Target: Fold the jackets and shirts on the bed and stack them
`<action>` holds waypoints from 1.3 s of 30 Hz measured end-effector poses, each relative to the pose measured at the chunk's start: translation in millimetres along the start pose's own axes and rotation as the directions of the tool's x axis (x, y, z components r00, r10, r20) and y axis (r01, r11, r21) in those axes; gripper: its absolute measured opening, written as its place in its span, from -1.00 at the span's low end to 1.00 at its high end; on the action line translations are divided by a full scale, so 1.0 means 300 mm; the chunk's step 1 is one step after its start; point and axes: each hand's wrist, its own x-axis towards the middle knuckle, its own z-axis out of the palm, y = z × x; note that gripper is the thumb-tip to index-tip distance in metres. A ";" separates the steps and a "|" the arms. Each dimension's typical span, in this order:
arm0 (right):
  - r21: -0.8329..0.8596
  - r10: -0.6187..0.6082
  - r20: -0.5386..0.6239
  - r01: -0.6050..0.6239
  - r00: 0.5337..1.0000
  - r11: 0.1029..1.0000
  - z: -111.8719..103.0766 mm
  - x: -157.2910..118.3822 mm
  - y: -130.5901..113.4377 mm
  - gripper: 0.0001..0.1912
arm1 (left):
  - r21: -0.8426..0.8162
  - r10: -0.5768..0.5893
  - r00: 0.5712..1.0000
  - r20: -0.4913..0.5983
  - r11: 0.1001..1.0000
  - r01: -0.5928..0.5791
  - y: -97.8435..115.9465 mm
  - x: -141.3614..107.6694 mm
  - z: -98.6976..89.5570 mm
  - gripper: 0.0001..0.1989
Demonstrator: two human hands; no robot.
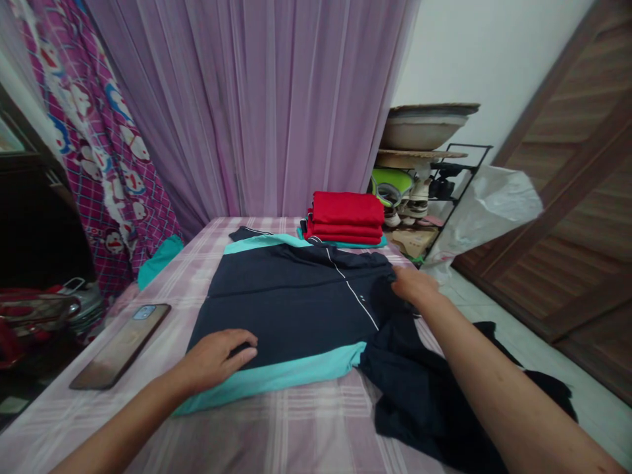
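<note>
A: Head view. Navy garment with turquoise panels and white piping is lying spread on a pink-and-white checked cloth, before a folded red fabric stack.

B: Hands?

A: Left hand is resting at the near-left part, thumb and fingers parted, loosely curled. Right hand is reaching into the rumpled right side; folds are hiding its fingertips, can't tell if it's pinching.

B: Good handling, your judgement?

A: Left palm anchoring lightly, right easing creases outward evenly. Hard tugging risks skewing the piping; crumpled dark cloth alongside may be snagging.
</note>
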 end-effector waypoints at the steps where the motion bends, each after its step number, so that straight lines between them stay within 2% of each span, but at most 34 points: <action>1: -0.035 -0.053 -0.039 0.051 0.998 0.998 -0.016 0.001 -0.051 -0.48 | 0.021 -0.006 0.999 -0.053 1.000 0.007 -0.021 0.041 -0.005 -0.56; 3: -0.060 -0.188 -0.066 0.184 0.980 0.981 -0.036 0.008 -0.164 -0.56 | 0.092 -0.020 0.985 -0.171 0.995 0.036 -0.066 0.127 -0.002 -0.52; 5: -0.019 -0.328 -0.041 0.327 0.944 0.945 -0.032 0.029 -0.272 -0.60 | 0.182 -0.070 0.961 -0.268 0.976 0.122 -0.109 0.205 0.018 -0.51; 8: 0.017 -0.502 -0.017 0.502 0.865 0.865 0.027 0.091 -0.390 -0.54 | 0.288 -0.170 0.929 -0.329 0.919 0.270 -0.155 0.270 0.065 -0.49; 10: 0.003 -0.496 -0.003 0.496 0.868 0.868 0.090 0.148 -0.432 -0.44 | 0.327 -0.199 0.925 -0.323 0.894 0.307 -0.174 0.278 0.095 -0.46; 13: 0.001 -0.363 0.024 0.363 0.931 0.932 0.188 0.234 -0.457 -0.40 | 0.353 -0.195 0.926 -0.323 0.883 0.309 -0.191 0.268 0.122 -0.41; 16: 0.017 -0.313 -0.015 0.313 0.950 0.949 0.256 0.295 -0.458 -0.39 | 0.357 -0.192 0.924 -0.332 0.881 0.311 -0.201 0.265 0.128 -0.36; 19: 0.017 -0.324 -0.042 0.325 0.945 0.946 0.281 0.318 -0.455 -0.39 | 0.368 -0.200 0.926 -0.318 0.875 0.316 -0.196 0.273 0.124 -0.34; 23: 0.000 -0.342 -0.101 0.344 0.934 0.939 0.280 0.297 -0.456 -0.44 | 0.370 -0.216 0.931 -0.294 0.873 0.319 -0.166 0.274 0.115 -0.35; 26: -0.032 -0.377 -0.167 0.378 0.911 0.925 0.280 0.258 -0.432 -0.47 | 0.359 -0.233 0.929 -0.286 0.873 0.330 -0.146 0.272 0.107 -0.39; 29: -0.096 -0.366 -0.193 0.354 0.910 0.930 0.288 0.210 -0.340 -0.48 | 0.317 -0.250 0.928 -0.275 0.888 0.333 -0.150 0.263 0.077 -0.46; 31: -0.133 -0.287 -0.205 0.263 0.936 0.955 0.294 0.174 -0.243 -0.47 | 0.305 -0.299 0.892 -0.339 0.862 0.405 -0.167 0.242 0.045 -0.48; 34: -0.139 -0.126 -0.206 0.099 0.970 0.985 0.303 0.110 -0.099 -0.46 | 0.317 -0.399 0.764 -0.507 0.738 0.596 -0.211 0.191 0.002 -0.47; 35: -0.130 -0.091 -0.214 0.064 0.973 0.989 0.303 0.090 -0.064 -0.46 | 0.322 -0.426 0.740 -0.520 0.705 0.632 -0.228 0.175 -0.005 -0.47; 39: -0.057 -0.067 -0.285 0.053 0.956 0.997 0.277 0.047 -0.006 -0.50 | 0.293 -0.511 0.737 -0.443 0.694 0.658 -0.283 0.143 0.001 -0.49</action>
